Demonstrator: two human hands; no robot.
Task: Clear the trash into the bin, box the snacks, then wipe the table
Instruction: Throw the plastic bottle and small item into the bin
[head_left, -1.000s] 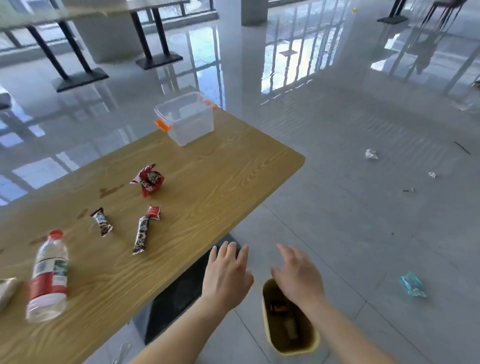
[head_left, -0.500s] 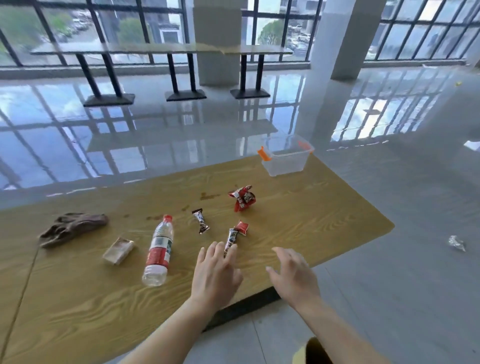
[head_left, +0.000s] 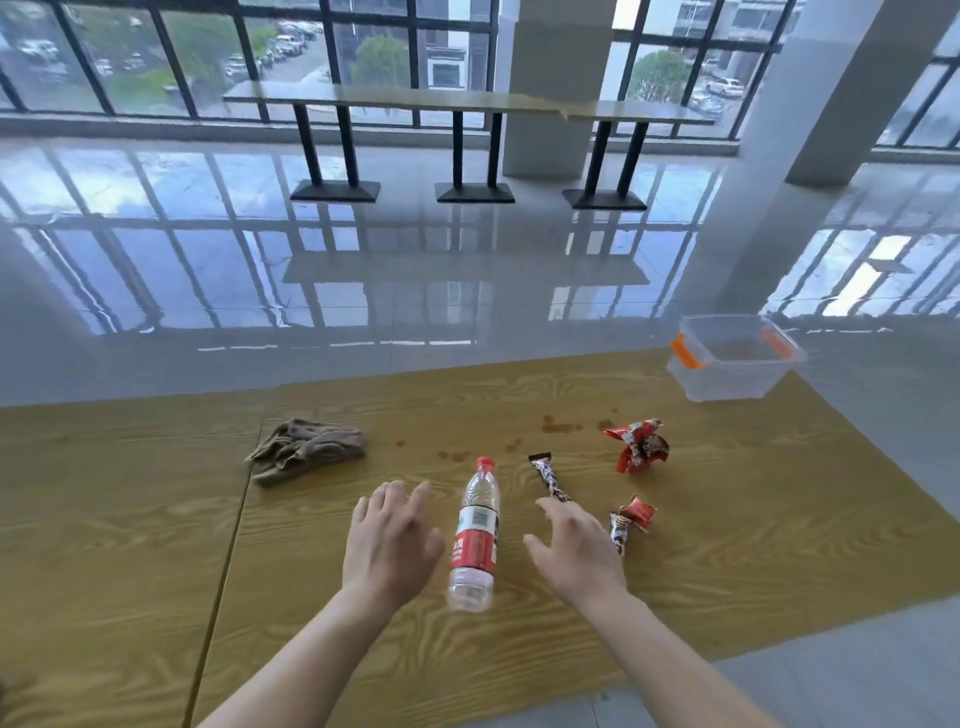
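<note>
A plastic water bottle (head_left: 475, 535) with a red cap and label lies on the wooden table (head_left: 727, 519). My left hand (head_left: 389, 545) hovers open just left of it, my right hand (head_left: 576, 551) open just right of it; neither holds anything. A dark snack bar (head_left: 548, 475) lies beyond my right fingers. A second bar (head_left: 619, 531) with a small red wrapper (head_left: 640, 512) lies right of my right hand. A crumpled red wrapper (head_left: 639, 446) sits farther back. A clear box (head_left: 732, 358) with orange clips stands at the far right corner. A brown cloth (head_left: 306, 449) lies at the left.
Brownish stains (head_left: 558, 427) mark the wood behind the bottle. A seam (head_left: 228, 545) divides the table into two boards. Beyond the table is glossy floor, black-legged tables (head_left: 467, 104) by the windows and a pillar (head_left: 821, 130) at the right.
The view swung up and left from the bin on the floor to the table. Both hands moved over the table and now flank the bottle. The bin has left the view.
</note>
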